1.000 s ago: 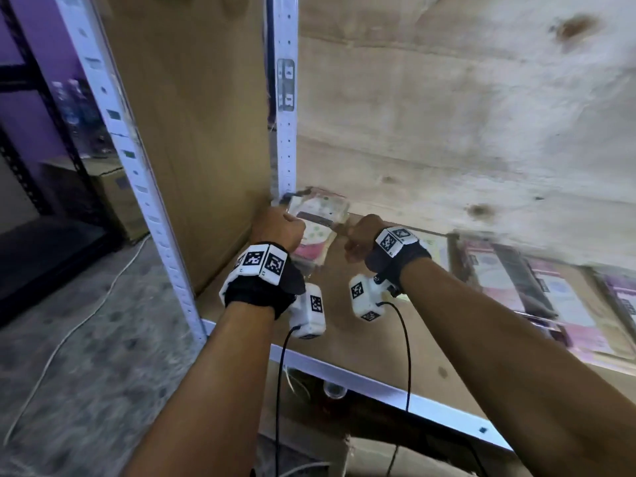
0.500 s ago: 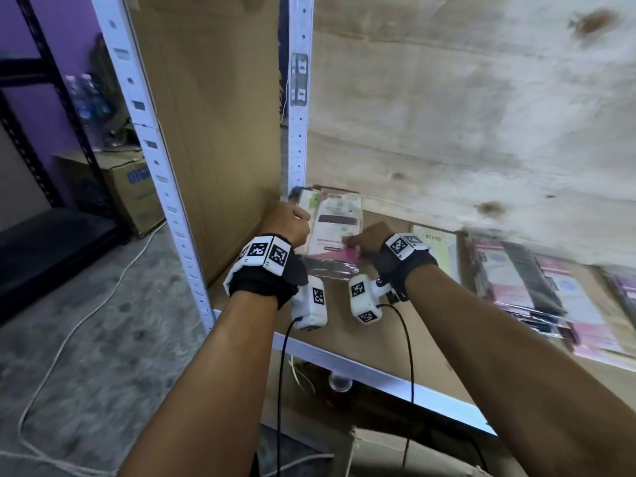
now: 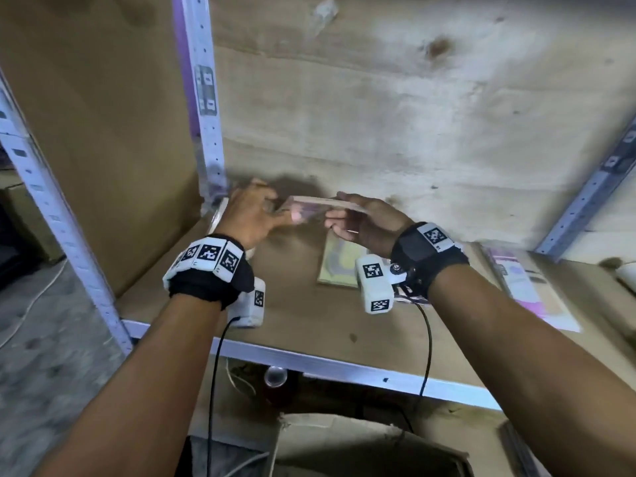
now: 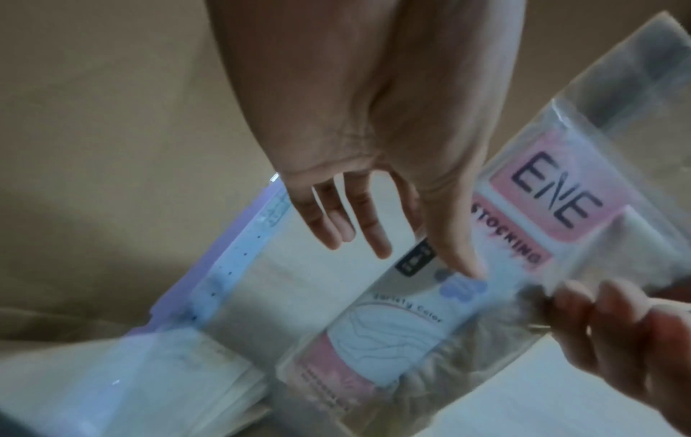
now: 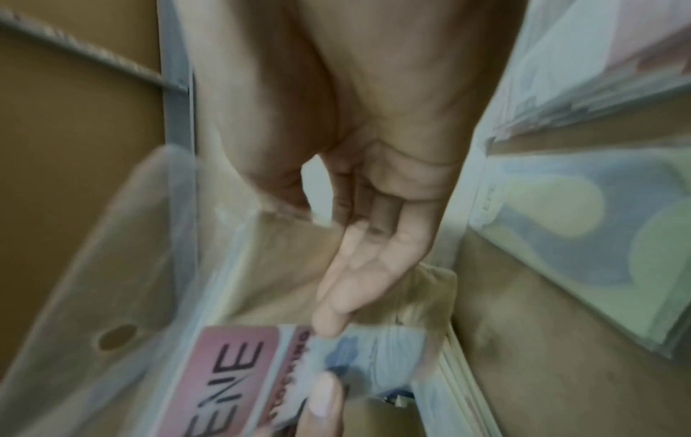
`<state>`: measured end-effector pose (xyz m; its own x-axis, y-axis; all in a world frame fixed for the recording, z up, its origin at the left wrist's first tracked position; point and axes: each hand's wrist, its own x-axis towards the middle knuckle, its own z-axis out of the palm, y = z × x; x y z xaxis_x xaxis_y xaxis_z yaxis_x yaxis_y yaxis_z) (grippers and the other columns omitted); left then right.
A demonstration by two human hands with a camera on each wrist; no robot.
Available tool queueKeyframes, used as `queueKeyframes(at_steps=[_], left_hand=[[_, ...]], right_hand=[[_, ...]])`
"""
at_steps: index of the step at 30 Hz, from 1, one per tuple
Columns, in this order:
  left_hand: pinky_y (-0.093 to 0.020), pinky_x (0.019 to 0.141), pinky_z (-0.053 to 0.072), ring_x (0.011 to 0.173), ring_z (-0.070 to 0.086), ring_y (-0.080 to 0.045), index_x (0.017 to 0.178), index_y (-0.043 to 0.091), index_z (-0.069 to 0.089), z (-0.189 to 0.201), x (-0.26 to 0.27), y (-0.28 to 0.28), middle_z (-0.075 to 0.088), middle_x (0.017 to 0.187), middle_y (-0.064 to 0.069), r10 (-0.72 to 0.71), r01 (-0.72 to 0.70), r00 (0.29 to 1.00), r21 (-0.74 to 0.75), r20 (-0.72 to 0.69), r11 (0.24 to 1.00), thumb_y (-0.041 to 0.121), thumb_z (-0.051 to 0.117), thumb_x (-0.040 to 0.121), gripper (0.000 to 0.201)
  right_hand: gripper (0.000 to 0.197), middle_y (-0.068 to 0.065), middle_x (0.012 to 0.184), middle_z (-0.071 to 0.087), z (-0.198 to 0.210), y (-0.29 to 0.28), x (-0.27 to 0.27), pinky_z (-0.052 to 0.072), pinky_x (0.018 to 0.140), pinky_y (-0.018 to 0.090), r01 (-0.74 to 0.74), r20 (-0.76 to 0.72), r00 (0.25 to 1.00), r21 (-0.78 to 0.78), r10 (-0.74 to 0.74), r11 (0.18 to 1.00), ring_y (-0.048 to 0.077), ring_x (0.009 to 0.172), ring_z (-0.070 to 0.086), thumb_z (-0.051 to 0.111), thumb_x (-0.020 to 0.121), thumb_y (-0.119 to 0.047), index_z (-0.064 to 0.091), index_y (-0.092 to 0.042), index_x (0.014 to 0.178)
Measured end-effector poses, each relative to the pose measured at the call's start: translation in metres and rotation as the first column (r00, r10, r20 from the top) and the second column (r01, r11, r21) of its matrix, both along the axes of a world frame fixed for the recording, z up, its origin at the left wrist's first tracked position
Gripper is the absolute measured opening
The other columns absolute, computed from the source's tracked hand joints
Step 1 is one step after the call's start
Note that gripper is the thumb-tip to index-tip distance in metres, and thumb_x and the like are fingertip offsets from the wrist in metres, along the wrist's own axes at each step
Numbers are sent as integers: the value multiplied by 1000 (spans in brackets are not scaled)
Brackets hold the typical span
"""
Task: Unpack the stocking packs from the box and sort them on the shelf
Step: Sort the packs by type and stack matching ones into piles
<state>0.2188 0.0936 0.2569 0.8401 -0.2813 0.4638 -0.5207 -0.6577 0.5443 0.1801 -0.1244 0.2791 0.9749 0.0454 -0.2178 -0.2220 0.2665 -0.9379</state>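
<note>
A clear stocking pack (image 3: 315, 205) with a pink ENE label (image 4: 542, 218) hangs edge-on above the shelf board (image 3: 303, 325), held between both hands. My right hand (image 3: 361, 223) grips its right end, fingers (image 4: 613, 313) over the edge; in the right wrist view those fingers (image 5: 336, 301) lie on the pack (image 5: 239, 381). My left hand (image 3: 256, 215) pinches the left end, thumb (image 4: 462, 254) on the printed face, other fingers loosely spread. A stack of packs (image 4: 142, 381) lies in the shelf's back left corner below.
A green-yellow pack (image 3: 339, 266) lies flat mid-shelf, and pink packs (image 3: 530, 290) lie to the right. White uprights (image 3: 206, 98) and cardboard walls close the left side and back. An open cardboard box (image 3: 361, 449) stands under the shelf edge.
Both hands were low at the stack in the back left corner. They have risen with one pack, which has turned from face-up to edge-on between them.
</note>
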Motion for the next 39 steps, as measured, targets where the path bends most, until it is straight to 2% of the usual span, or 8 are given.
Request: queueKeyframes(at_steps=[4, 9, 13, 17, 20, 25, 28, 39], left_hand=[[-30, 67, 48, 71, 64, -12, 71, 26, 69, 11, -12, -22, 69, 74, 13, -152, 159, 987, -217, 51, 963, 43, 75, 81, 20], [-33, 77, 53, 86, 73, -15, 91, 23, 77, -1, -14, -58, 78, 91, 7, -308, 269, 951, -396, -37, 878, 36, 74, 85, 14], [-17, 56, 48, 61, 61, 3, 88, 25, 76, -21, -12, -85, 74, 76, 13, -356, 221, 917, -509, -183, 832, 28, 72, 88, 5], [-15, 50, 44, 54, 55, -5, 100, 8, 76, -38, -12, -112, 73, 75, 4, -365, 41, 862, -671, -351, 741, 24, 72, 89, 20], [-20, 55, 43, 59, 52, -13, 101, 4, 75, -52, -14, -128, 71, 86, -9, -411, -56, 784, -712, -466, 699, 25, 73, 88, 25], [-32, 75, 53, 87, 67, -25, 105, 10, 67, -54, -4, -146, 73, 102, -11, -388, -178, 774, -760, -500, 625, 22, 75, 85, 25], [-37, 81, 55, 89, 69, -24, 125, 3, 58, -51, 8, -139, 71, 110, -13, -364, -199, 819, -815, -443, 545, 25, 80, 80, 55], [-21, 49, 52, 54, 69, -14, 82, 20, 75, -67, 16, -128, 72, 62, 3, -189, -15, 849, -380, -493, 925, 18, 69, 88, 8]], right_hand=[[30, 16, 83, 75, 10, -35, -17, 59, 58, 29, -12, 35, 999, 88, 8, 996, 25, 69, 74, 45, 102, -31, 60, -5, 94], [31, 8, 76, 68, 0, -64, -41, 52, 54, 25, 53, 36, 998, 69, -56, 996, 20, 59, 62, 52, 98, -44, 56, -15, 88], [31, 3, 67, 46, -32, -80, -59, 37, 49, 20, 143, 146, 984, -275, -106, 951, 10, 52, 41, 70, 89, -28, 66, 0, 102], [9, -5, 79, 75, -61, -92, -78, 55, 66, 25, 62, 212, 975, -528, 61, 847, 8, 71, 70, 70, 89, -21, 71, -14, 95], [29, 25, 120, 66, -74, -106, -81, 47, 101, 50, 0, 193, 976, -473, 103, 881, 40, 113, 63, 64, 93, -9, 63, 4, 118], [29, 21, 122, 65, -81, -128, -86, 52, 84, 36, -97, 129, 978, -407, 162, 908, 36, 106, 63, 57, 96, -6, 61, 2, 124], [38, 19, 130, 63, -86, -142, -88, 45, 104, 45, -228, 28, 962, -455, 270, 861, 36, 122, 59, 61, 94, -7, 56, 0, 132], [34, 17, 110, 73, -90, -182, -114, 55, 90, 36, -32, 108, 990, -460, 92, 887, 25, 98, 70, 75, 79, -16, 68, -6, 111]])
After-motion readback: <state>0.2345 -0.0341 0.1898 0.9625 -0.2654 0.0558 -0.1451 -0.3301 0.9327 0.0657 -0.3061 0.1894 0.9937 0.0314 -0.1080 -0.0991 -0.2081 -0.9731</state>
